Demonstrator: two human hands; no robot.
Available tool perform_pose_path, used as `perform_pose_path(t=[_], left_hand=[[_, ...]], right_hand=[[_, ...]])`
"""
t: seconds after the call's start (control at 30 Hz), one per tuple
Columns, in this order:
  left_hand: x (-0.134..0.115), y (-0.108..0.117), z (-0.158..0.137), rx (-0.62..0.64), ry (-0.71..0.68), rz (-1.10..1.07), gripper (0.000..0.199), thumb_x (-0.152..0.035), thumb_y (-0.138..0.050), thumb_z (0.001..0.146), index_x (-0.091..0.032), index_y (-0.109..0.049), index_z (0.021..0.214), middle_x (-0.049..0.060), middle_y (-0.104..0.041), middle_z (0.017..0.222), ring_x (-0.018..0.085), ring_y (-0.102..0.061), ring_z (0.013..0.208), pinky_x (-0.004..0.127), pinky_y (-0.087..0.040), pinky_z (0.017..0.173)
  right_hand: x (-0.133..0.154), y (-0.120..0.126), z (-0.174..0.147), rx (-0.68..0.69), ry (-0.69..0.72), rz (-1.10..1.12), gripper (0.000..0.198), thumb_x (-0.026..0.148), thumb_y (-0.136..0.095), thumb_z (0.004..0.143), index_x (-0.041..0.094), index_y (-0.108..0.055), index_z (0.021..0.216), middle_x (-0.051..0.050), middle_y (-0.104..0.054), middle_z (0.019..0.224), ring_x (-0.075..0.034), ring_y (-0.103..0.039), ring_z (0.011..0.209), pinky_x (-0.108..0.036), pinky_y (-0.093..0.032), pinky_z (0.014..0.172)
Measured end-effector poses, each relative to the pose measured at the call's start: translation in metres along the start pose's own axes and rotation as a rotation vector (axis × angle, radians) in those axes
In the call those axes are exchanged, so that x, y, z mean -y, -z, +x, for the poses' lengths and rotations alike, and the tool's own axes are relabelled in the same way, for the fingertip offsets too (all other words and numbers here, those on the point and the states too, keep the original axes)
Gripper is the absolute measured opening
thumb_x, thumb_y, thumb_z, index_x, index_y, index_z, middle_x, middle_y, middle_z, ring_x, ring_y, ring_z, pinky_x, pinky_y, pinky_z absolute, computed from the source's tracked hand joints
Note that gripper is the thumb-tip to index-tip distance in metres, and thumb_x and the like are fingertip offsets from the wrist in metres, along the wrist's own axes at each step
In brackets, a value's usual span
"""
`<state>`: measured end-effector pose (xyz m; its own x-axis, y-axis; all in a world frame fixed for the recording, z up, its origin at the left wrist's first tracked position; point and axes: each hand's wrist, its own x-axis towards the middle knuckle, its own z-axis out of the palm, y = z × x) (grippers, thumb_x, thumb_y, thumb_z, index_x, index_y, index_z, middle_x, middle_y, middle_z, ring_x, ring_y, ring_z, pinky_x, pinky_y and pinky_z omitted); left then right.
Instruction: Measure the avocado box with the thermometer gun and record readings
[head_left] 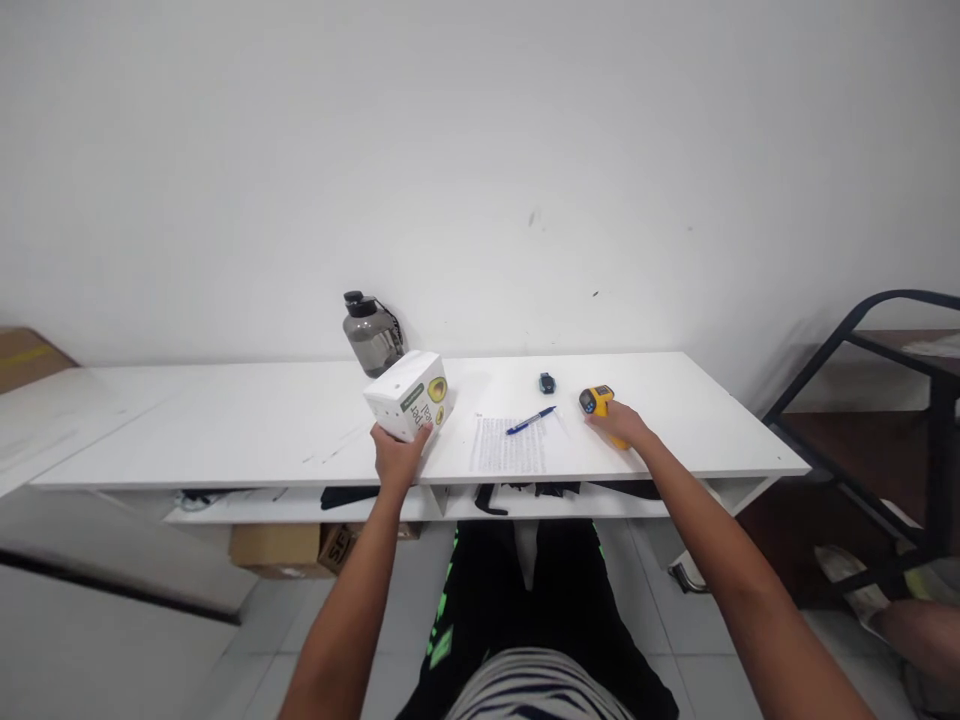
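Note:
My left hand point(399, 456) grips a white box point(405, 395) with avocado pictures and green lettering, tilted at the front of the white desk point(247, 420). In my right hand point(621, 424) is a yellow and black infrared thermometer point(598, 401), its small screen facing up and my fingers around its handle. Between the hands lies a sheet of paper point(499, 447) covered in lines of writing, with a blue pen point(531, 420) across its upper right part. Behind the pen, a small dark watch point(547, 383) rests on the desk.
A grey water bottle point(371, 335) with a black cap stands by the wall, behind the white box. Cardboard boxes point(277, 548) sit under the desk. A black metal frame point(855, 330) rises at the right, with part of another person's leg point(915, 635) beneath.

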<state>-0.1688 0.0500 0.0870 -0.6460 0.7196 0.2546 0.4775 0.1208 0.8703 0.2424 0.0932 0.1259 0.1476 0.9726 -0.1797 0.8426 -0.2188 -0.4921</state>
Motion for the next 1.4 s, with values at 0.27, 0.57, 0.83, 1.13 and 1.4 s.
perform_pose_path(t=[0.27, 0.57, 0.83, 1.13, 1.4], left_hand=[[-0.026, 0.003, -0.037, 0.074, -0.110, -0.565, 0.063, -0.037, -0.080, 0.058, -0.018, -0.045, 0.107, 0.009, -0.061, 0.110, 0.021, -0.062, 0.097, 0.037, -0.052, 0.083], [-0.095, 0.019, -0.122, 0.423, -0.108, -0.808, 0.058, -0.032, -0.077, 0.064, -0.020, -0.050, 0.113, 0.007, -0.065, 0.109, 0.022, -0.065, 0.094, 0.037, -0.054, 0.080], [-0.097, 0.041, -0.140, 0.519, -0.124, -0.793, 0.066, -0.031, -0.079, 0.060, -0.021, -0.049, 0.118, 0.006, -0.066, 0.107, 0.024, -0.066, 0.094, 0.038, -0.055, 0.079], [-0.086, 0.042, -0.141, 0.546, -0.142, -0.800, 0.076, -0.030, -0.080, 0.058, -0.023, -0.045, 0.125, 0.006, -0.066, 0.106, 0.024, -0.065, 0.095, 0.039, -0.056, 0.080], [-0.079, 0.041, -0.143, 0.531, -0.149, -0.843, 0.076, -0.030, -0.080, 0.058, -0.024, -0.044, 0.125, 0.005, -0.066, 0.105, 0.023, -0.066, 0.092, 0.037, -0.056, 0.078]], right_hand=[[0.019, -0.006, -0.112, 0.020, 0.301, 0.687, 0.032, 0.040, -0.062, 0.071, 0.018, -0.055, 0.093, 0.000, -0.058, 0.073, -0.014, -0.053, 0.060, -0.028, -0.044, 0.059], [0.048, -0.007, -0.188, -0.040, 0.694, 0.570, 0.021, 0.024, -0.058, 0.069, 0.019, -0.057, 0.090, 0.001, -0.059, 0.076, -0.014, -0.051, 0.066, -0.026, -0.041, 0.061], [0.044, 0.001, -0.209, -0.064, 0.762, 0.432, 0.029, 0.015, -0.057, 0.064, 0.022, -0.056, 0.092, 0.001, -0.063, 0.080, -0.016, -0.055, 0.069, -0.026, -0.042, 0.064], [0.050, 0.000, -0.216, -0.044, 0.764, 0.369, 0.028, 0.018, -0.058, 0.067, 0.023, -0.057, 0.094, -0.001, -0.065, 0.084, -0.018, -0.058, 0.072, -0.027, -0.043, 0.065], [0.052, -0.002, -0.216, -0.042, 0.766, 0.355, 0.020, 0.018, -0.058, 0.065, 0.022, -0.055, 0.085, 0.000, -0.064, 0.080, -0.017, -0.057, 0.070, -0.026, -0.042, 0.063]])
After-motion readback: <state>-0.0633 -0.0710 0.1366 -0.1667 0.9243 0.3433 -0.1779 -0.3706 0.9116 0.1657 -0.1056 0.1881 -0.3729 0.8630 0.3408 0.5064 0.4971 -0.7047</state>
